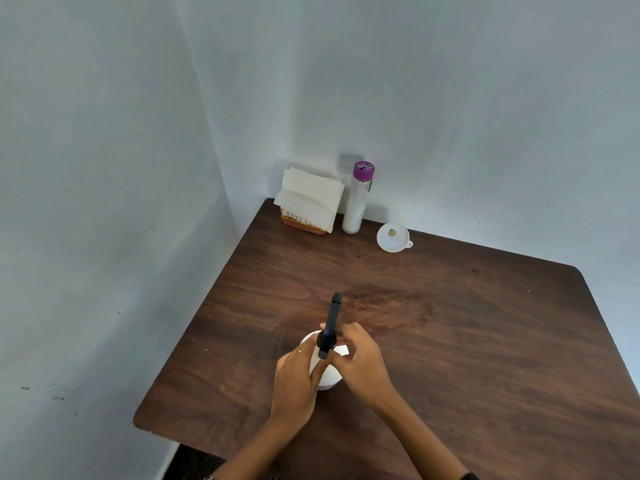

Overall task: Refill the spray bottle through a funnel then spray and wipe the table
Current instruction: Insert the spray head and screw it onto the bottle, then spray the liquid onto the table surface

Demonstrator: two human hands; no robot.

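While both hands grip the spray bottle (325, 370), funnel (392, 237) lies well apart.

Wood-grain table, plastic bottles, paper napkins.

The table (450, 341) looks like dark brown wood or wood-look laminate, its grain streaked, smooth with a dull sheen near the middle. The spray bottle (327, 375) has a white, matt plastic body and a black plastic spray head (330, 327) (slightly glossy on the round collar). The funnel (393, 237) is white plastic, smooth and faintly shiny. The tall bottle (358, 202) is clear plastic showing white contents, topped by a glossy purple plastic cap (363, 170). The napkins (310, 199) are soft white paper, matt and creased, standing in an orange slatted holder (301, 225) whose material cannot be told. The walls (450, 98) are matt painted plaster, scuffed in spots.
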